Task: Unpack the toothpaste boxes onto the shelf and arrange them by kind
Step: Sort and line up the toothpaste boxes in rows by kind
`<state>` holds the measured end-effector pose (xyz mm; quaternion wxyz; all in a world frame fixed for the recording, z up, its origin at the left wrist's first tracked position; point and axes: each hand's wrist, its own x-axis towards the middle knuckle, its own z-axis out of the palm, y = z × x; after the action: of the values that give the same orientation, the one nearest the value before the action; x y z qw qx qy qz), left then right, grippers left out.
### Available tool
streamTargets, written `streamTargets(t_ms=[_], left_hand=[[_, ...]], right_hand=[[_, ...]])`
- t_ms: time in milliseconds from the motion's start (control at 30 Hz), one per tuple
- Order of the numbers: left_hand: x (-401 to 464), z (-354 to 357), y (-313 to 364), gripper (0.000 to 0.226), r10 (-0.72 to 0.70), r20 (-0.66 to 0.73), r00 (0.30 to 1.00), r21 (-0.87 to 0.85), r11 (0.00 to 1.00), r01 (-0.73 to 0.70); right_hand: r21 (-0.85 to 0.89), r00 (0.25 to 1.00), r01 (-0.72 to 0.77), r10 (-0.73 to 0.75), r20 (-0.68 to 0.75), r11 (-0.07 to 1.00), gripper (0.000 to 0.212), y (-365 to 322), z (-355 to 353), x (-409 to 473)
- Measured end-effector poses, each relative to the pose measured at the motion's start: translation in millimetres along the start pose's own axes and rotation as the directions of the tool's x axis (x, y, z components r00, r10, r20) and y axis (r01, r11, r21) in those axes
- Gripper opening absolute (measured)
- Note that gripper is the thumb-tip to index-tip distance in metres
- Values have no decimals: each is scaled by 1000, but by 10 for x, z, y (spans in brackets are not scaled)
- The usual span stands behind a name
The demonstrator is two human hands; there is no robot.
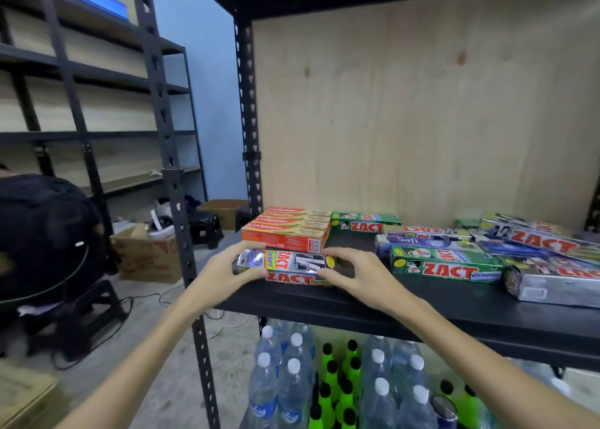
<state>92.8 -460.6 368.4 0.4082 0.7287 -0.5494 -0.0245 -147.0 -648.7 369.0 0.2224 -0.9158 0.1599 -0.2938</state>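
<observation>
A silver Zact Smokers box (293, 266) lies at the front left of the black shelf (422, 311). My left hand (227, 272) grips its left end and my right hand (354, 276) grips its right end. Right behind it sit several red Colgate boxes (289, 229) in a neat row. A green Zact box (365, 222) lies beside them. Further right lie a green Zact Whitening box (444, 264), a blue Safi box (422, 243) and a loose heap of silver Zact boxes (545, 250).
The shelf's steel upright (248, 120) stands left of the Colgate row, a plywood back panel (422, 104) behind. Water bottles (285, 373) and green bottles (337, 383) fill the shelf below. A person in black (45, 234) sits left, near cardboard boxes (146, 253).
</observation>
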Motion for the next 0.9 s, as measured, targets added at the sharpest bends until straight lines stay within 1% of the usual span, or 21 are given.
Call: streamTargets(t_ms=[133, 233, 300, 400, 433, 567, 733, 800, 900], left_hand=[[51, -79, -138, 48, -1, -22, 1000, 115, 993, 3], [108, -99, -218, 51, 18, -53, 998, 219, 976, -6], [118, -78, -215, 56, 75, -79, 994, 287, 957, -49], [186, 74, -74, 64, 202, -98, 974, 342, 926, -158], [221, 158, 16, 63, 230, -95, 969, 342, 921, -185], [430, 601, 461, 61, 310, -76, 948, 311, 910, -273], [647, 1199, 1057, 52, 359, -9, 933, 268, 900, -344], [710, 1440, 1264, 51, 373, 12, 928, 245, 898, -365], [791, 1760, 1491, 53, 363, 74, 929, 206, 906, -370]], right_hand=[[67, 997, -76, 74, 19, 995, 57, -57, 201, 156], [77, 997, -76, 74, 19, 994, 57, -85, 295, 249], [67, 998, -68, 67, 10, 995, 59, -77, 284, 265], [25, 998, -50, 51, -40, 998, 72, 21, 138, 159], [-1, 997, -50, 50, -67, 999, 73, 81, 65, 96], [-50, 980, -98, 88, -178, 994, 64, 405, -348, -219], [-192, 946, -212, 152, -286, 958, 64, 815, -903, -575], [-281, 933, -261, 167, -319, 924, 67, 969, -1069, -682], [-459, 921, -338, 189, -341, 821, 67, 1100, -1199, -810]])
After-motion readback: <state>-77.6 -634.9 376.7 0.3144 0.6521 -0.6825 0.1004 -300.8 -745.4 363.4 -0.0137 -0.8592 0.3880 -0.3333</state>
